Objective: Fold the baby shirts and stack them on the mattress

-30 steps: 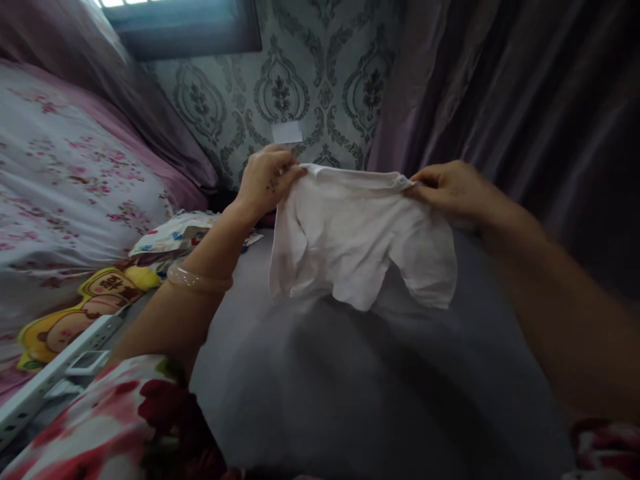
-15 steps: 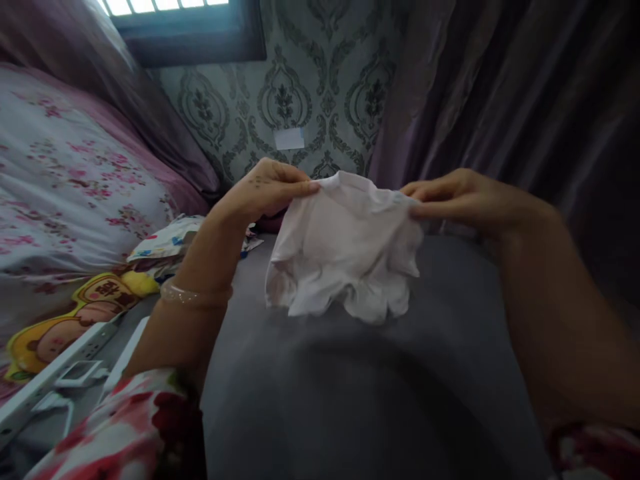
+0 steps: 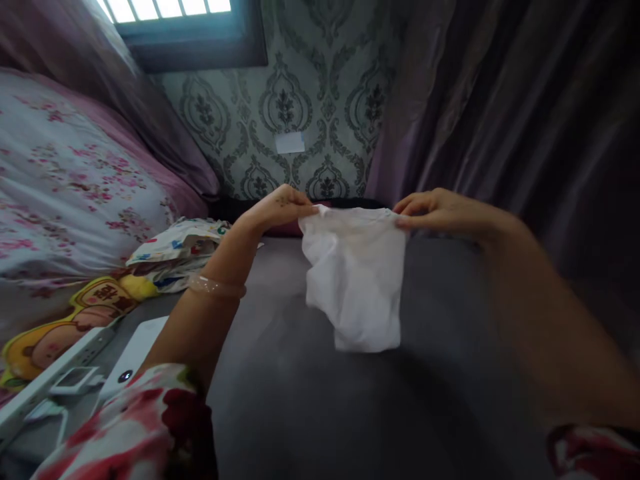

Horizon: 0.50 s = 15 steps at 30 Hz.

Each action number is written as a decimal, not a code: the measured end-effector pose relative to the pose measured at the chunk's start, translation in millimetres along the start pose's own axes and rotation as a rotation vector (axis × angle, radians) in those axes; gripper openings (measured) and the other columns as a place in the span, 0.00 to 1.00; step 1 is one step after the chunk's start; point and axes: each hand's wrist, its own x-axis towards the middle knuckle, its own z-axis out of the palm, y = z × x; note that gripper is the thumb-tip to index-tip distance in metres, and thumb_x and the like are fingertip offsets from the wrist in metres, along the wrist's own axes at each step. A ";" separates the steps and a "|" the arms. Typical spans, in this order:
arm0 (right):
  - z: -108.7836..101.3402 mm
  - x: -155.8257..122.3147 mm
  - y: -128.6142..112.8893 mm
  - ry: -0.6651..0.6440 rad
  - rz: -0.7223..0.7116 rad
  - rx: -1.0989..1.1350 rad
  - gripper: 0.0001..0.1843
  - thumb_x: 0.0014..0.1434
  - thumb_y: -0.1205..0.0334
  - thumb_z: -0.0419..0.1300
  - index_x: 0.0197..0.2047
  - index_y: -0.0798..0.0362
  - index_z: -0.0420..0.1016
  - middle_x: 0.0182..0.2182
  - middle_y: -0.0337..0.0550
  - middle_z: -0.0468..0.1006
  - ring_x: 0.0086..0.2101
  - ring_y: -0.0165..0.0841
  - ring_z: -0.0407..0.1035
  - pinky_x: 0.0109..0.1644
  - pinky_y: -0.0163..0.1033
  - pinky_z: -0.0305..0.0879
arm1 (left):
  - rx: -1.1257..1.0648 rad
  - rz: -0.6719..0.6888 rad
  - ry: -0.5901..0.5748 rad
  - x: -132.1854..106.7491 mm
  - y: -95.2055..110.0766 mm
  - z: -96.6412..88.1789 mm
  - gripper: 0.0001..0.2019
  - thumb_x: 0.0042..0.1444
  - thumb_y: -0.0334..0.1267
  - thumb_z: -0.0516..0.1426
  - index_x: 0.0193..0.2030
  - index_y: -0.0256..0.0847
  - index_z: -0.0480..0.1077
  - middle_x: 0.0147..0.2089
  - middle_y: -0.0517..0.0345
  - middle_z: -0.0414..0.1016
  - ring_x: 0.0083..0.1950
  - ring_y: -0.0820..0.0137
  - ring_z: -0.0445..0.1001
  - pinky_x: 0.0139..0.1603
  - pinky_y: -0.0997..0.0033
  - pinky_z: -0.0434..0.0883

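Note:
A small white garment (image 3: pixel 357 280) hangs folded in the air above a grey surface (image 3: pixel 350 400). My left hand (image 3: pixel 280 205) pinches its upper left corner. My right hand (image 3: pixel 440 210) pinches its upper right corner. Both hands are closed on the cloth, about a hand's width apart. The lower edge of the garment hangs just above the grey surface. A clear bangle (image 3: pixel 216 287) circles my left wrist.
At the left lie a floral pink bedding pile (image 3: pixel 65 193), a colourful printed cloth (image 3: pixel 175 247) and a yellow cartoon cushion (image 3: pixel 60 320). White flat objects (image 3: pixel 75 373) sit at the lower left. Dark curtains (image 3: pixel 525 113) hang at the right, patterned wallpaper (image 3: pixel 300 100) behind.
The garment was stretched wide by its shoulders, then bunched together. My hands have come closer and lowered, and the garment now hangs narrower, folded in half.

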 end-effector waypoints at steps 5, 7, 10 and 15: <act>0.3 0.5 11.2 -0.067 0.028 0.110 0.22 0.47 0.38 0.68 0.33 0.48 0.82 0.38 0.42 0.79 0.44 0.42 0.71 0.48 0.45 0.67 | -0.200 0.043 0.077 4.3 -3.0 6.7 0.16 0.50 0.50 0.63 0.25 0.38 0.72 0.25 0.59 0.73 0.30 0.71 0.73 0.32 0.72 0.70; 2.1 2.5 14.0 0.074 0.063 0.069 0.22 0.48 0.36 0.66 0.32 0.47 0.80 0.34 0.41 0.79 0.40 0.40 0.72 0.44 0.44 0.68 | -0.106 0.015 0.133 9.3 -8.0 9.3 0.15 0.50 0.48 0.63 0.26 0.37 0.72 0.23 0.60 0.71 0.29 0.73 0.71 0.29 0.75 0.68; 4.6 7.0 19.2 0.292 0.031 0.109 0.22 0.49 0.35 0.65 0.31 0.47 0.79 0.32 0.42 0.79 0.38 0.40 0.72 0.39 0.43 0.69 | -0.045 0.024 0.226 16.4 -17.5 13.2 0.14 0.54 0.49 0.60 0.30 0.38 0.72 0.25 0.60 0.70 0.27 0.74 0.68 0.26 0.76 0.65; 12.6 20.2 39.0 0.533 -0.008 0.109 0.21 0.51 0.38 0.64 0.35 0.48 0.78 0.33 0.43 0.80 0.35 0.40 0.72 0.36 0.42 0.69 | 0.051 0.074 0.412 27.6 -36.1 22.2 0.14 0.59 0.50 0.54 0.32 0.41 0.69 0.23 0.63 0.64 0.26 0.74 0.64 0.25 0.76 0.60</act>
